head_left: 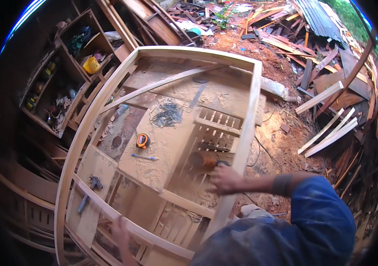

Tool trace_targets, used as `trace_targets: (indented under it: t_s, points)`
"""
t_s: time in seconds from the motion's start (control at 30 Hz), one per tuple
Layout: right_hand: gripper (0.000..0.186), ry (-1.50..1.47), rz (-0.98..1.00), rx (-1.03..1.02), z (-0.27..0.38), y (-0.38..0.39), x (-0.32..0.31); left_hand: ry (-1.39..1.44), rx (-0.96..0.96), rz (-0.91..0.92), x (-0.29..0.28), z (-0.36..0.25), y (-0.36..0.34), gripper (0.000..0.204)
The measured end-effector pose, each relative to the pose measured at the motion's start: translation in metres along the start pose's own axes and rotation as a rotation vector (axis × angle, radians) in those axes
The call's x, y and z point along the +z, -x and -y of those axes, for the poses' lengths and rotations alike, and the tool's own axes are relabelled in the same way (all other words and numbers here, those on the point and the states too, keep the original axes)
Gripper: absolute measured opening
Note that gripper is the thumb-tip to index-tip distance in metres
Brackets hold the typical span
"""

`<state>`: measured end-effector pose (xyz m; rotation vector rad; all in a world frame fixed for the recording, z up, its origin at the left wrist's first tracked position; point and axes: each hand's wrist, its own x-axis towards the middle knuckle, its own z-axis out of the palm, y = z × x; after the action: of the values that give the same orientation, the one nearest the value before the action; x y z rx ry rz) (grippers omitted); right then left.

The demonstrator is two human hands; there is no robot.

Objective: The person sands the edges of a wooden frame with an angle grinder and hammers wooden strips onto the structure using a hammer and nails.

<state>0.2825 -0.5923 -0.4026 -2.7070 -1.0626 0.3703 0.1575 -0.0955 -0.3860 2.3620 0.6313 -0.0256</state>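
Observation:
A large pale wooden frame (254, 95) with curved-looking rails lies across a dusty workbench. My right hand (225, 178) reaches over its right rail, fingers curled and slightly blurred; whatever they hold is hidden. Just beyond that hand lies an orange-brown and black tool (206, 160), its kind unclear. My left hand (121, 235), smeared by motion, is beside the near crosspiece (136, 230) with its fingers seemingly stretched out. Inside the frame are a pile of nails (167, 113), an orange and black tape measure (142, 141) and a blue pen (144, 157). A hammer (89, 193) rests at the left.
A diagonal strip (162, 83) spans the frame's far corner. Shelves (62, 84) with a yellow container (91, 65) stand at the left. Scrap wood (322, 57) and a corrugated sheet (319, 20) lie on the ground at right. A dark cable (264, 150) runs beside the bench.

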Motion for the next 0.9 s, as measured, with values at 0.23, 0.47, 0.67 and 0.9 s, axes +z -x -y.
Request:
trace_targets:
  t_s: [0.23,0.47,0.67,0.9]
  points:
    - [0.045,-0.005,0.002,-0.118,-0.046,0.011,0.003,-0.220,0.092,0.454,0.146,-0.070,0.238,0.053]
    - [0.035,0.011,-0.043,-0.087,-0.019,0.077,0.024,-0.349,0.076,0.384,0.146,-0.044,0.304,0.073]
    - [0.031,-0.113,-0.685,0.018,0.008,0.136,0.048,-0.317,0.097,0.541,0.147,-0.044,0.306,0.068]
    - [0.046,-0.812,-0.466,1.077,0.024,0.364,0.261,0.155,0.506,0.545,0.173,-0.055,0.270,0.059]
